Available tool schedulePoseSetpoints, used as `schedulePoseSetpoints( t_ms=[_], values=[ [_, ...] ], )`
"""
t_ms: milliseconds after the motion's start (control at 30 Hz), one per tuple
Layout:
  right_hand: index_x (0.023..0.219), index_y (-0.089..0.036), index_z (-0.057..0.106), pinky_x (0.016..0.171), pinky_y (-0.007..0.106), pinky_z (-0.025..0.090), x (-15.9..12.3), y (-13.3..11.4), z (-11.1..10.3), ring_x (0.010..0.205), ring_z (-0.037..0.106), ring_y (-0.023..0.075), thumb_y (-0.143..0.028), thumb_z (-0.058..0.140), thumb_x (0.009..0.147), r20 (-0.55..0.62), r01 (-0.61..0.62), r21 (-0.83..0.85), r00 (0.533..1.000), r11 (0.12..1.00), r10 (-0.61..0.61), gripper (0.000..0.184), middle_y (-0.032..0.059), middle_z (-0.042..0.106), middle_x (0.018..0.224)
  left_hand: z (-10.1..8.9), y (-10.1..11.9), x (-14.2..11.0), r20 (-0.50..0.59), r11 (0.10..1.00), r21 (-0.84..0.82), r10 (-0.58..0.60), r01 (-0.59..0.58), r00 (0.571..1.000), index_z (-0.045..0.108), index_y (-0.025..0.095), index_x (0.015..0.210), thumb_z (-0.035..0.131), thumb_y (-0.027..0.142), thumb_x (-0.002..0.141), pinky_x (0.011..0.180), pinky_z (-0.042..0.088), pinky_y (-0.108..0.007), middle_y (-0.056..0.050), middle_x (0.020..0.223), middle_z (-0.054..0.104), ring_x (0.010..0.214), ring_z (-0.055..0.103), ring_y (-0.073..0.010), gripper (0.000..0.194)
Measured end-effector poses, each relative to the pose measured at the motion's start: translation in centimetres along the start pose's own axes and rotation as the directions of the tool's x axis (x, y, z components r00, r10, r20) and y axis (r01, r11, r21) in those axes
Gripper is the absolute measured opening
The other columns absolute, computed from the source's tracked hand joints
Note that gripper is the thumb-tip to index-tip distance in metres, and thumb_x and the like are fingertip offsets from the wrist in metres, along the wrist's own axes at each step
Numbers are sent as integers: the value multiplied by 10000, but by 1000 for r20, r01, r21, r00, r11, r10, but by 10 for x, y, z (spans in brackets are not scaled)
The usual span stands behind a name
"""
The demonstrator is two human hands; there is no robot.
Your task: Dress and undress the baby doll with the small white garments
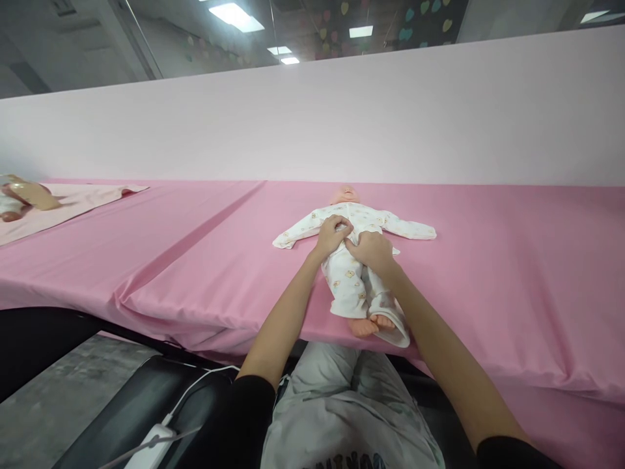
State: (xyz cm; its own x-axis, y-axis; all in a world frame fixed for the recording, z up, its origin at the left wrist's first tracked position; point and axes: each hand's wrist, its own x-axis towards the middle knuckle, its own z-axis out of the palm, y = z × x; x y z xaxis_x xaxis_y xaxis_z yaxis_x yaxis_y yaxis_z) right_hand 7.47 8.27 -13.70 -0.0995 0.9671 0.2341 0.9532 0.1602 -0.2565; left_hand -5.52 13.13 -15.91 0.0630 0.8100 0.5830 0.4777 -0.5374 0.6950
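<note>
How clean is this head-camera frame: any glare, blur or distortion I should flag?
In the head view, the ceiling lights are blown out, wide-angle distortion slants and curves the near edge of the pink-covered table, and the left hand, right hand and doll's sleepsuit show no obvious blur.

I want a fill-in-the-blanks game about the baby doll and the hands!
The baby doll lies on its ____ on the pink cloth. The left hand and right hand touch its white sleepsuit, and its bare ____ poke out at the bottom. Another doll lies toward the ____ side of the view.

Answers: back; feet; left.
</note>
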Motion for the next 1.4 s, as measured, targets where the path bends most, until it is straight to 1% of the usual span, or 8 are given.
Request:
schedulePoseSetpoints(
  t_ms=[300, 467, 600, 700, 867, 1100, 1267, 1400],
  values=[
    [653, -174, 556, 552, 243, 308, 6, 17, -12, 644, 525, 148, -357, 546, 731, 196, 99, 243, 969, 965, -149, 199, 24, 595, 663, 2, 2, -16, 13, 965, 250, 82, -83, 997, 570, 201, 763, 500, 244, 817, 868, 362, -331, -25, 872, 597, 887, 500, -178, 99],
    [798, -174, 529, 581, 245, 322, 10, 23, 7, 693, 537, 173, -352, 538, 795, 38, 32, 248, 998, 968, -43, 178, 29, 592, 684, -1, 8, -29, 137, 905, 368, 175, -214, 975, 588, 203, 777, 491, 276, 830, 863, 330, -350, -27, 885, 592, 873, 476, -188, 133],
    [824, -170, 511, 585, 250, 314, 8, 29, 17, 699, 535, 181, -222, 518, 789, -56, 95, 209, 995, 973, -85, 63, 36, 585, 697, -5, 17, -34, 239, 861, 406, 224, -307, 945, 623, 230, 883, 506, 333, 831, 902, 287, -383, -29, 935, 593, 920, 471, -205, 164],
    [733, -180, 500, 583, 244, 319, 3, 31, 15, 645, 518, 158, -218, 518, 751, -69, 40, 365, 997, 930, -16, 46, 12, 576, 655, -10, 22, -34, 300, 847, 397, 243, -352, 923, 630, 232, 933, 512, 354, 826, 881, 287, -386, -37, 932, 595, 935, 470, -213, 201],
    [528, -186, 440, 550, 235, 324, -5, 30, 7, 537, 459, 122, -267, 398, 769, -56, -13, 631, 997, 776, 62, 257, -13, 497, 520, -14, 26, -32, 327, 845, 362, 279, -393, 903, 652, 210, 824, 498, 325, 809, 836, 314, -369, -46, 846, 592, 878, 484, -204, 193],
    [641, -182, 497, 551, 237, 266, -6, 27, 11, 570, 439, 125, -215, 456, 763, -200, 229, 311, 965, 922, -172, 133, -10, 537, 601, -12, 28, -33, 357, 794, 391, 335, -466, 872, 542, 202, 616, 484, 267, 729, 771, 350, -372, -46, 663, 560, 726, 487, -193, 142],
    [786, -175, 565, 540, 251, 229, -9, 27, 13, 618, 490, 145, -199, 410, 805, -221, 408, 74, 896, 910, -384, 158, 29, 616, 721, -10, 22, -34, 318, 811, 369, 349, -454, 882, 419, 218, 530, 463, 220, 667, 723, 361, -372, -40, 573, 516, 639, 461, -183, 144],
    [759, -173, 589, 528, 265, 192, -13, 24, 12, 590, 488, 152, -260, 430, 815, -163, 394, -24, 905, 919, -392, 190, 42, 621, 679, -8, 21, -35, 275, 839, 382, 297, -388, 914, 346, 219, 489, 423, 244, 734, 717, 364, -368, -34, 536, 497, 604, 455, -170, 258]
  ],
)
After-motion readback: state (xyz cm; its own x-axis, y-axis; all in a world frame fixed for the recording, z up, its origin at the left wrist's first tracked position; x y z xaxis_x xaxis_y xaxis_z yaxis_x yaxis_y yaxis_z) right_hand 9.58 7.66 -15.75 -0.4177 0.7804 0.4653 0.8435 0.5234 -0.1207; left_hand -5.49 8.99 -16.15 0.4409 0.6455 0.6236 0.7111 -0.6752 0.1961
